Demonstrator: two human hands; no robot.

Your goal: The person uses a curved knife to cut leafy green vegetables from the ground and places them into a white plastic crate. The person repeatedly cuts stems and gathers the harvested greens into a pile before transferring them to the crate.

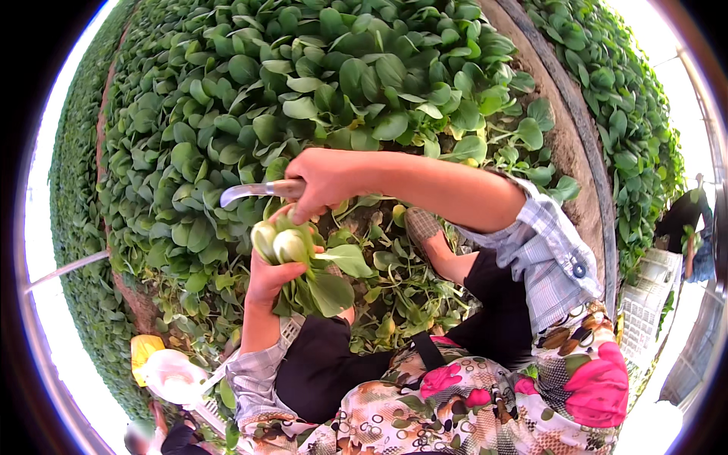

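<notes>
My left hand (277, 280) is wrapped around at least two heads of pak choi (290, 245). Their pale, rounded bases face up and their green leaves hang down over the wrist side. In my right hand (324, 177) is a small knife with a curved blade (245, 191) and a wooden handle (287, 188). The blade points left, above the pak choi and apart from the bases. Fingers of the right hand also reach down to the pak choi stems, where some fingertips are hidden by leaves.
Dense pak choi plants (352, 79) fill the bed ahead. Cut leaves and small plants (392, 284) litter the ground around my shoe (424, 227). Plastic crates (648, 301) stand at right and lower left. Other people are partly visible at right and lower left. A dark hose or edging strip (591, 136) runs along the soil path.
</notes>
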